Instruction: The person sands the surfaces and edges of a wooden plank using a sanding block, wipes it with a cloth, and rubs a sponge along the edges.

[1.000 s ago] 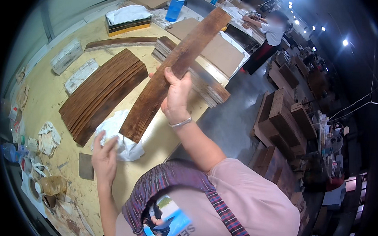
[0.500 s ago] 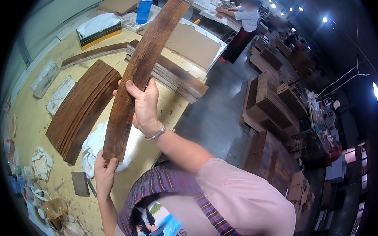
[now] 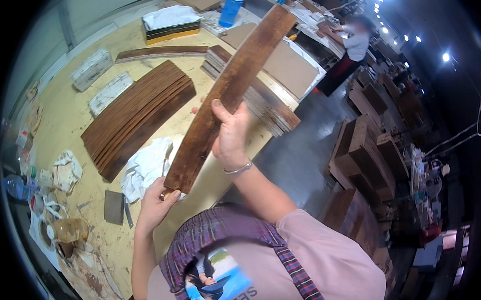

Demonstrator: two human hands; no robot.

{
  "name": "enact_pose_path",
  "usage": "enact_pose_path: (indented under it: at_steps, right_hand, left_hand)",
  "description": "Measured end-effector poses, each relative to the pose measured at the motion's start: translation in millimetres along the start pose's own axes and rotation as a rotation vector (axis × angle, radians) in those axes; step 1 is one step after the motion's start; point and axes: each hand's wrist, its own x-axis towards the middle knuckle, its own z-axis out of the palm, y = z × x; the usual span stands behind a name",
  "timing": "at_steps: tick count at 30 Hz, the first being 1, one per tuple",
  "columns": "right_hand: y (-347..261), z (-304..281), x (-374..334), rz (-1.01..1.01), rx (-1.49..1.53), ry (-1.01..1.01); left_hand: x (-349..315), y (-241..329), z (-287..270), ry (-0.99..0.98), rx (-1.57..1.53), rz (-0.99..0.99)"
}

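Observation:
A long brown wooden board (image 3: 229,93) is held up at a slant over the table's near right side. My right hand (image 3: 231,129) grips it around the middle, thumb on its upper face, other fingers behind it. Lower down, my left hand (image 3: 156,200) pinches the board's near end. Just left of that end lies a crumpled white cloth (image 3: 146,167). A stack of similar brown boards (image 3: 140,113) rests on the table to the left. Behind the held board, a second stack of boards (image 3: 272,106) with pale edges is partly hidden.
The yellowish table (image 3: 96,197) also carries two whitish blocks (image 3: 110,92), a small dark plate (image 3: 114,207), a box with cloth (image 3: 171,26) and a blue bottle (image 3: 232,9). Bottles and a jar (image 3: 68,231) crowd the left edge. Another person (image 3: 352,50) works at a far table; wooden cabinets (image 3: 366,155) stand right.
My view has shifted, so the table and its contents sit farther right in the picture. Both hands keep their hold on the board, which leans more to the right.

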Motion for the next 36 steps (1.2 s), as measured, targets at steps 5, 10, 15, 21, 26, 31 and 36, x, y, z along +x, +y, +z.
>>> enact_pose_path:
  at_steps: [5, 10, 15, 21, 26, 31, 36]
  right_hand:
    - [-0.8, 2.4, -5.0, 0.034, -0.042, 0.027]
    - [10.2, 1.4, -7.2, 0.070, -0.036, 0.019]
    - [20.9, -7.9, -7.9, 0.075, -0.045, -0.011]
    - [18.4, -16.7, -5.3, 0.102, -0.021, 0.001]
    - [19.6, -21.0, -0.6, 0.100, -0.008, 0.052]
    - [18.5, -35.4, 3.8, 0.192, -0.067, 0.119]
    - [46.3, -67.7, -10.7, 0.315, -0.051, 0.195]
  left_hand:
    - [-20.8, -26.5, -2.2, 0.205, -0.061, -0.069]
    - [-13.5, -17.8, 5.7, 0.221, 0.101, 0.001]
    - [-15.2, -22.8, 7.5, 0.167, 0.040, -0.090]
    - [-12.7, -10.0, 11.2, 0.096, 0.058, -0.127]
    - [-30.6, -37.1, -5.0, 0.245, 0.140, -0.194]
    - [-98.0, -58.1, -44.0, 0.487, 0.135, -0.242]
    - [-183.2, -75.2, -95.5, 0.758, 0.425, -0.367]
